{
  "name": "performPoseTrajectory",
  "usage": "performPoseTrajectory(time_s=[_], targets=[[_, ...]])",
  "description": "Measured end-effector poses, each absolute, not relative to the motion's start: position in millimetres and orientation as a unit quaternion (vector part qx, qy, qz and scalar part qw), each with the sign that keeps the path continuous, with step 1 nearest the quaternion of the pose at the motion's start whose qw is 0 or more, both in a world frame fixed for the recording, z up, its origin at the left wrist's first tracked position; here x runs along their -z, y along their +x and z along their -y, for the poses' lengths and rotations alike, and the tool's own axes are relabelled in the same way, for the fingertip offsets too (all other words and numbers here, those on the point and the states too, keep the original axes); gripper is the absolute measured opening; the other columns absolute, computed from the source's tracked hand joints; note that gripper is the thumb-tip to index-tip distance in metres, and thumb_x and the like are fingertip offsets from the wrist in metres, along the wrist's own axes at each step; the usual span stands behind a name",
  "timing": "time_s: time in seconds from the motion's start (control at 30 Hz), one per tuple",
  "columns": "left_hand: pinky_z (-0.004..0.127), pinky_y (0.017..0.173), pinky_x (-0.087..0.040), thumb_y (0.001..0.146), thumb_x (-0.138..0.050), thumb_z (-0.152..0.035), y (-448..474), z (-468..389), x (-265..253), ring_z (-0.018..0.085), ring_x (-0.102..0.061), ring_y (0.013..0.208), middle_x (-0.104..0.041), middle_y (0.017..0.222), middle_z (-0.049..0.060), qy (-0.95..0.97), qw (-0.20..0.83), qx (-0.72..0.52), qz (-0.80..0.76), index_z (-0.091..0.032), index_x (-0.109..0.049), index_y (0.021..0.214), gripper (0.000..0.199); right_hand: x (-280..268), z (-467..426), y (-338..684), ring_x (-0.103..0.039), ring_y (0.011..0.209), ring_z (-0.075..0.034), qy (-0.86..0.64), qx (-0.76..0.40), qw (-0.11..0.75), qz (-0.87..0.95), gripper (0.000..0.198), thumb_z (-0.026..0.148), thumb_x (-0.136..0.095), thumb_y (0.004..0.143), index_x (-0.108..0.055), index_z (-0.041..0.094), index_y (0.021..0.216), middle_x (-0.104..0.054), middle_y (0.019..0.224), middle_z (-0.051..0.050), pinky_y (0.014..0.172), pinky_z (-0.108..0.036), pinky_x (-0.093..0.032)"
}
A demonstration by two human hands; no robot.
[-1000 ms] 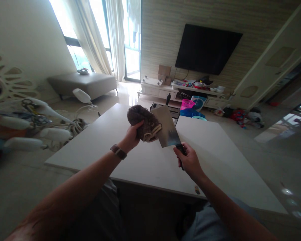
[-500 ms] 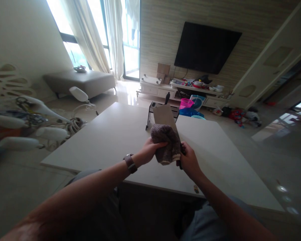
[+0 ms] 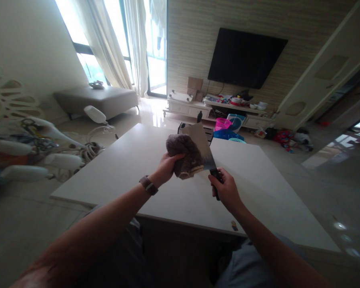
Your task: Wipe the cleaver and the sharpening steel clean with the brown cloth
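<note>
Wrapped round the black handle of a cleaver (image 3: 201,140), my right hand (image 3: 226,187) holds it with the wide metal blade tilted up and away from me. My left hand (image 3: 165,168) grips a bunched brown cloth (image 3: 184,154) with light edging, thumb on top. The cloth lies over the left part of the blade and hides it there. Both are above the white table (image 3: 114,172). Behind the blade stands a dark rack (image 3: 210,134), mostly covered by it, with a black handle (image 3: 199,116) rising above.
A small sticker-like figure (image 3: 234,225) is at the table's near edge. White lamp-like parts (image 3: 25,173) and coiled cable stand left of the table. Beyond are a grey bench (image 3: 99,100), a pink basket (image 3: 222,124) and a low TV cabinet (image 3: 180,107).
My left hand has moved the cloth left and a little up across the blade, uncovering the blade near the handle. My right hand stays nearly in place.
</note>
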State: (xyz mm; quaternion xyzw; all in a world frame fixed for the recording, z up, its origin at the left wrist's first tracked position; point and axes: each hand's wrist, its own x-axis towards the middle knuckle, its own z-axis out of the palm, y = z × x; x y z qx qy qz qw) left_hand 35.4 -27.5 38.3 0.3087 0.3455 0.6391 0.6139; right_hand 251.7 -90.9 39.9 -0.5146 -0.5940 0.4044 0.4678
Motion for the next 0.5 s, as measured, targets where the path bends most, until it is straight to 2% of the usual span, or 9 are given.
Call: performPoseTrajectory(time_s=[0.1, 0.2, 0.37, 0.5], targets=[[0.044, 0.097, -0.059, 0.068, -0.083, -0.016, 19, 20, -46, 0.028, -0.075, 0.096, -0.079, 0.103, 0.014, 0.282, 0.616, -0.663, -0.319, -0.01, -0.075, 0.105, 0.038, -39, 93, 254, -0.05, 0.037, -0.008, -0.512, -0.41, 0.464, 0.595, 0.025, 0.042, -0.067, 0.085, -0.053, 0.021, 0.084, -0.052, 0.062, 0.008, 0.036, -0.021, -0.036], [0.045, 0.098, -0.059, 0.073, -0.079, -0.017, 12, 20, -47, 0.029, -0.074, 0.1, -0.078, 0.106, 0.015, 0.272, 0.659, -0.632, -0.304, -0.009, -0.073, 0.109, 0.037, -38, 96, 255, -0.05, 0.038, -0.008, -0.511, -0.41, 0.458, 0.601, 0.026, 0.043, -0.067, 0.086, -0.053, 0.021, 0.085, -0.052, 0.063, 0.008, 0.037, -0.021, -0.037], [0.044, 0.1, -0.058, 0.068, -0.082, -0.013, 34, 36, -33, 0.029, -0.074, 0.101, -0.078, 0.109, 0.014, 0.303, 0.704, -0.568, -0.3, -0.011, -0.074, 0.107, 0.039, -35, 97, 252, -0.052, 0.039, -0.008, -0.516, -0.401, 0.425, 0.627, 0.024, 0.043, -0.065, 0.088, -0.054, 0.022, 0.087, -0.053, 0.063, 0.008, 0.038, -0.021, -0.038], [0.044, 0.1, -0.058, 0.068, -0.082, -0.013, 48, 40, -26, 0.029, -0.074, 0.101, -0.078, 0.11, 0.014, 0.276, 0.709, -0.571, -0.307, -0.012, -0.074, 0.106, 0.039, -35, 96, 249, -0.056, 0.039, -0.011, -0.517, -0.413, 0.372, 0.651, 0.024, 0.044, -0.064, 0.089, -0.058, 0.021, 0.095, -0.054, 0.061, 0.008, 0.038, -0.021, -0.04]])
